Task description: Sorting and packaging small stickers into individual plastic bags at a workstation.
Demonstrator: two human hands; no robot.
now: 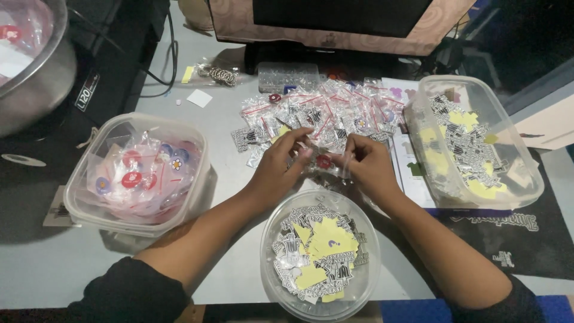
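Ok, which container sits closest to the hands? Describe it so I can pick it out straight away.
Start at the grey table and find the two hands, left hand and right hand, meeting over the pile of small clear bags. Just below them, at the near edge, sits the round clear bowl. Unlike the two rectangular tubs to either side, it is round and holds black-and-white and yellow stickers.

Both hands point(326, 160) on small plastic bag point(326, 160)

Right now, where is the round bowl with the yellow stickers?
In the head view, the round clear bowl sits at the near table edge, between the person's forearms, just below both hands, with the square tub of badges to its left.
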